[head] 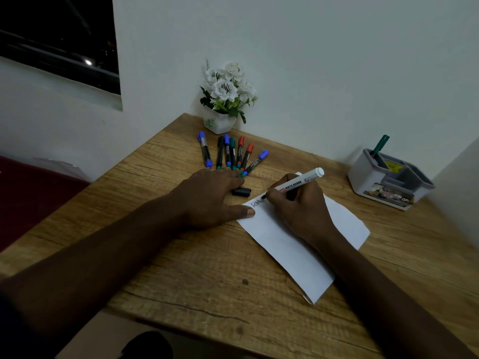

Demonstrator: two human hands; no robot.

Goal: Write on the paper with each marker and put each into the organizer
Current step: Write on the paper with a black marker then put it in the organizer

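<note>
A white sheet of paper (298,244) lies at an angle on the wooden table (207,281). My right hand (300,206) grips a white whiteboard marker (300,183), whose black tip touches the paper's top left corner beside a few written letters. My left hand (210,198) rests flat, fingers apart, its thumb pinning the paper's left edge. The marker's black cap (241,191) lies loose between my hands. Several capped markers (232,154) in blue, black, green and red lie fanned out beyond my left hand. The grey organizer (388,177) stands at the far right with one green marker (379,145) in it.
A white pot of artificial white flowers (224,99) stands at the table's far corner against the wall. Walls close in behind and on the right. A dark window sits at upper left, and a dark red surface lies left of the table.
</note>
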